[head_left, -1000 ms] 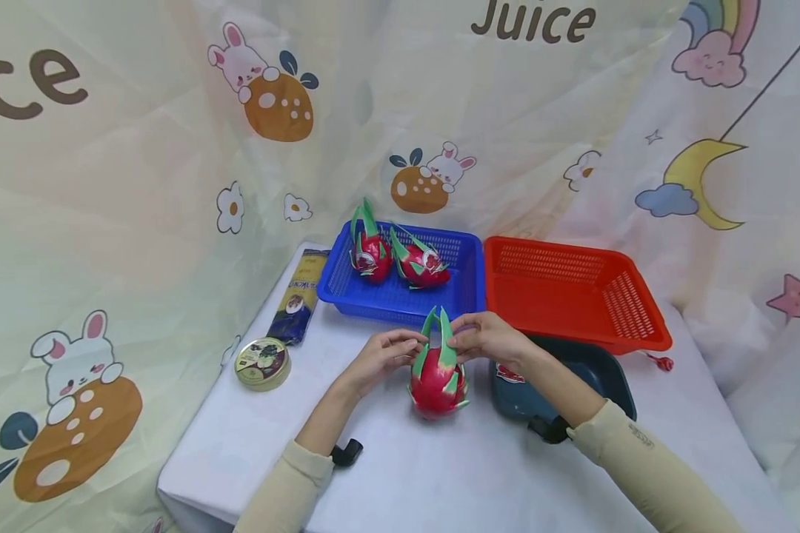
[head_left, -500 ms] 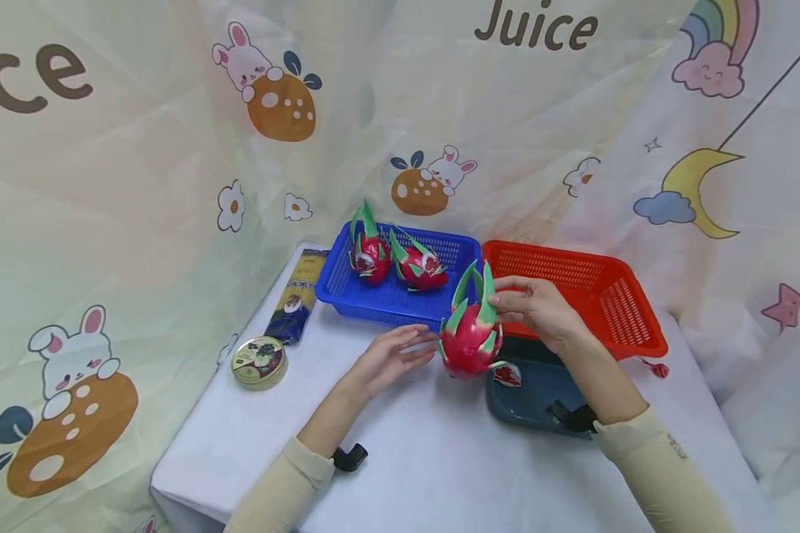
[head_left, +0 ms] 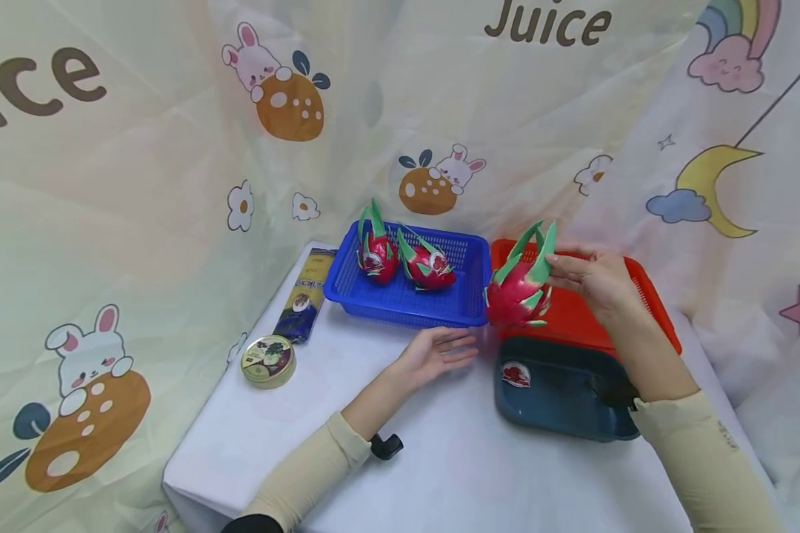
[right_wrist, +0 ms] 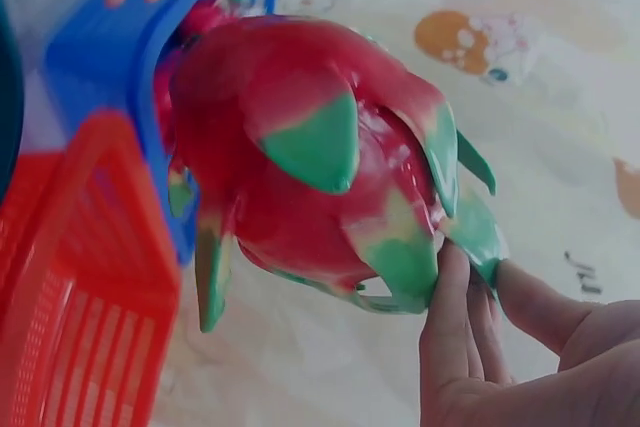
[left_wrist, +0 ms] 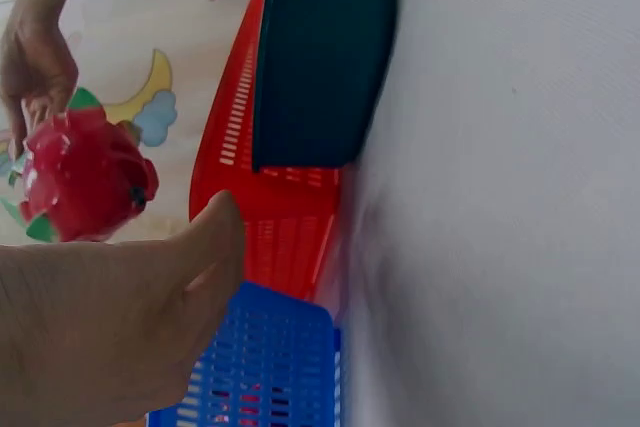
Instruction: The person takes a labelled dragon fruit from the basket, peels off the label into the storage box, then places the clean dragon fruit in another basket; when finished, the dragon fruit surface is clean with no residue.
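Note:
A red dragon fruit with green leaf tips (head_left: 516,295) hangs in the air by its top leaves, pinched between the thumb and fingers of my right hand (head_left: 590,277). In the head view it overlaps the left part of the red basket (head_left: 576,318). The right wrist view shows the fruit's scaly side (right_wrist: 300,147) large, with fingertips on a green leaf. My left hand (head_left: 436,354) is held with relaxed fingers in front of the blue basket (head_left: 407,307), holding nothing. Two more dragon fruits, one upright (head_left: 378,255) and one leaning (head_left: 428,266), sit in the blue basket.
A dark teal tray (head_left: 560,422) with a round sticker (head_left: 515,374) stands in front of the red basket. At the table's left lie a gold and blue packet (head_left: 304,296) and a round tin (head_left: 267,361). A printed curtain (head_left: 173,259) hangs behind the white table (head_left: 480,474).
The right hand has lifted the dragon fruit off the table and carried it right and back, over the red basket. My left hand has come off the fruit and shifted slightly right.

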